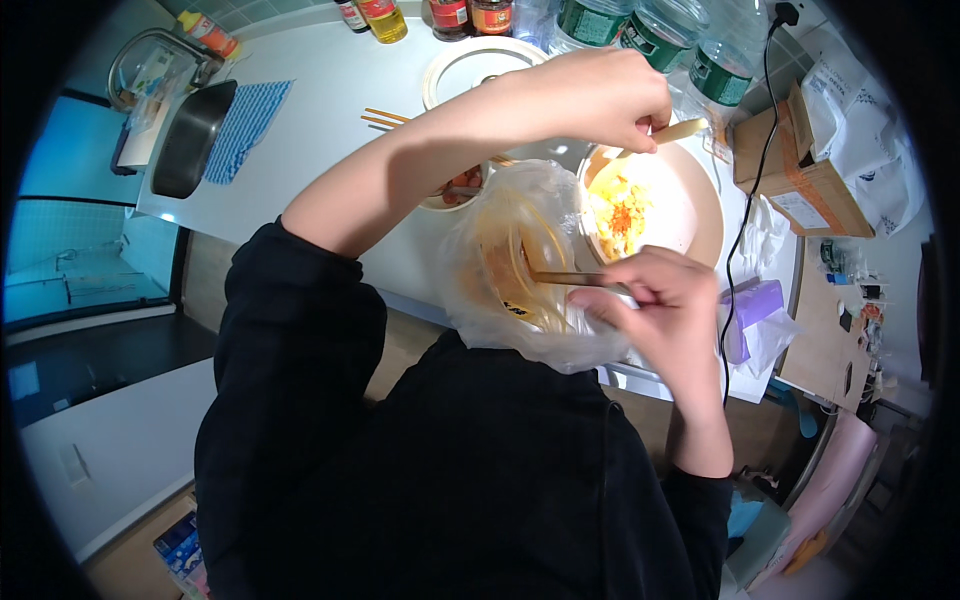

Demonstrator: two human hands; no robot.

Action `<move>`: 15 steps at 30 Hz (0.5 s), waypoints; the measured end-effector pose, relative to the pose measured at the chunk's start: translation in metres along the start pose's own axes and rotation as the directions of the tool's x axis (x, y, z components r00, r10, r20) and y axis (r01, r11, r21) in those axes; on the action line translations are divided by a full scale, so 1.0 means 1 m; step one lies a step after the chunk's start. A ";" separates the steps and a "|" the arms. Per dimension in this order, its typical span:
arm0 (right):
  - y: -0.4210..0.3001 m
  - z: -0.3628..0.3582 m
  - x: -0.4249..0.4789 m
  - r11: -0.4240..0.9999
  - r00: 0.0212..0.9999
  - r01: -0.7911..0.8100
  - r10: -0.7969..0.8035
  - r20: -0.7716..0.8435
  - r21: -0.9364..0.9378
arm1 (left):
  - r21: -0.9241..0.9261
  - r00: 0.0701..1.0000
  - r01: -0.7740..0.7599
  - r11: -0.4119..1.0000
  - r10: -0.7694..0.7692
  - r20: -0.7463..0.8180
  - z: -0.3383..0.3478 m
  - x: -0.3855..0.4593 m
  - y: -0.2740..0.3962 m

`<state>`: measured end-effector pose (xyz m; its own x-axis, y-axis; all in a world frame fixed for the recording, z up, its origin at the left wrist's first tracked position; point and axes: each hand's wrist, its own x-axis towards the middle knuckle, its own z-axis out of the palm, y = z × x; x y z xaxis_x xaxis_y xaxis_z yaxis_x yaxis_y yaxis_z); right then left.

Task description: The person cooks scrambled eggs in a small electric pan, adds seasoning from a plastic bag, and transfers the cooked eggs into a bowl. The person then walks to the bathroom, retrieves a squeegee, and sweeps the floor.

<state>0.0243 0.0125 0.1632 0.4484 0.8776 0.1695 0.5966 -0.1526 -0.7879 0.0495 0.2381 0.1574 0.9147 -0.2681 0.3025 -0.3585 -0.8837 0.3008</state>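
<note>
My left hand (622,101) reaches across the worktop, its fingers closed on a pale utensil handle (681,130) over a cream pan (701,202). Yellow cooked food (621,196), perhaps egg, lies in the pan with a reddish powder heaped on it. Nearer my body, my right hand (656,300) grips the thin handle of a utensil (570,278), whose far end is inside a clear plastic bag (487,315). The bag holds something yellowish-brown; its exact form cannot be told. Partly behind the bag and my left forearm is a bowl (444,204) with reddish chopped pieces.
Chopsticks (386,117) stick out beside my left forearm. A round glass lid (480,64) lies behind it, near sauce bottles (450,16) and large water bottles (652,37). A black cable (750,187) runs down past a cardboard box (817,180) and a purple tissue pack (752,311). Left are a sink (191,142) and blue cloth (247,124).
</note>
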 end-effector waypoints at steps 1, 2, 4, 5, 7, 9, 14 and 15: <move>-0.005 0.003 0.002 0.999 0.997 -0.025 0.028 0.078 -0.034 | -0.035 1.000 -0.018 0.999 0.018 -0.015 0.003 0.000 -0.003; -0.003 0.009 0.004 1.000 0.999 0.010 -0.011 0.042 0.006 | -0.068 0.999 -0.037 0.997 0.035 -0.032 0.006 0.000 -0.005; -0.001 0.016 0.005 0.999 1.000 0.016 -0.016 -0.003 0.045 | -0.069 0.998 -0.054 0.996 0.052 -0.032 0.003 -0.005 -0.005; -0.003 0.016 0.004 0.999 1.000 -0.014 0.015 -0.011 0.045 | -0.111 0.999 -0.039 0.993 0.036 -0.035 0.002 -0.009 -0.007; -0.005 0.018 0.002 0.998 0.999 -0.032 0.034 -0.035 0.045 | -0.197 0.999 -0.020 0.980 0.013 -0.036 0.003 -0.013 -0.011; -0.002 0.022 0.000 0.999 0.999 0.002 0.000 -0.053 0.050 | -0.256 0.999 0.013 0.967 -0.024 -0.040 -0.001 -0.022 -0.014; -0.020 0.022 -0.007 0.986 0.985 -0.134 0.122 -0.120 -0.101 | -0.531 0.961 0.189 0.826 -0.267 -0.073 -0.022 -0.072 -0.016; -0.021 0.024 -0.013 0.977 0.983 -0.174 0.165 -0.083 -0.123 | -0.541 0.952 0.215 0.813 -0.299 -0.071 -0.025 -0.094 -0.019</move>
<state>-0.0097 0.0152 0.1638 0.5940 0.7999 0.0859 0.5868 -0.3578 -0.7264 -0.0340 0.2897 0.1463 0.9644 0.0364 0.2618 -0.1954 -0.5687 0.7990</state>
